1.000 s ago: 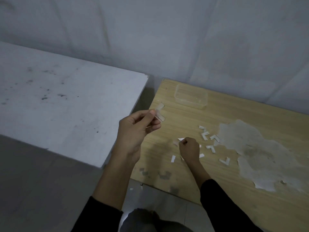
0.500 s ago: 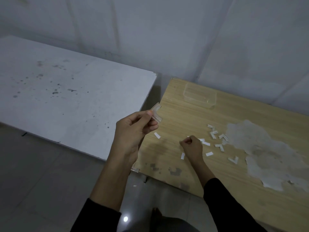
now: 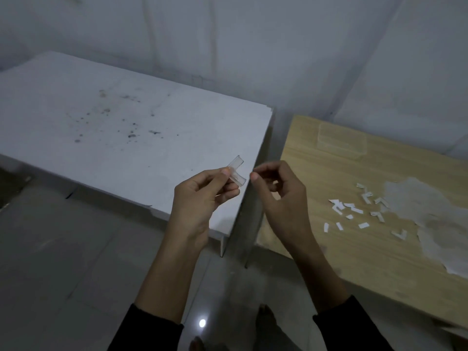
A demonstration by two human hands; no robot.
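Your left hand (image 3: 202, 198), centre frame, pinches a clear plastic angle piece (image 3: 236, 171) between thumb and fingertips. The piece is in the air over the near corner of the white table (image 3: 114, 117). Your right hand (image 3: 281, 196) is just right of the piece, fingers curled, thumb and index tips close together. Can't tell if there's anything in that pinch. Right of frame: wooden table (image 3: 367, 262) with scattered small white pieces (image 3: 354, 211), a worn pale patch (image 3: 430, 219) beside them, and a clear container (image 3: 342, 143) at the far end.
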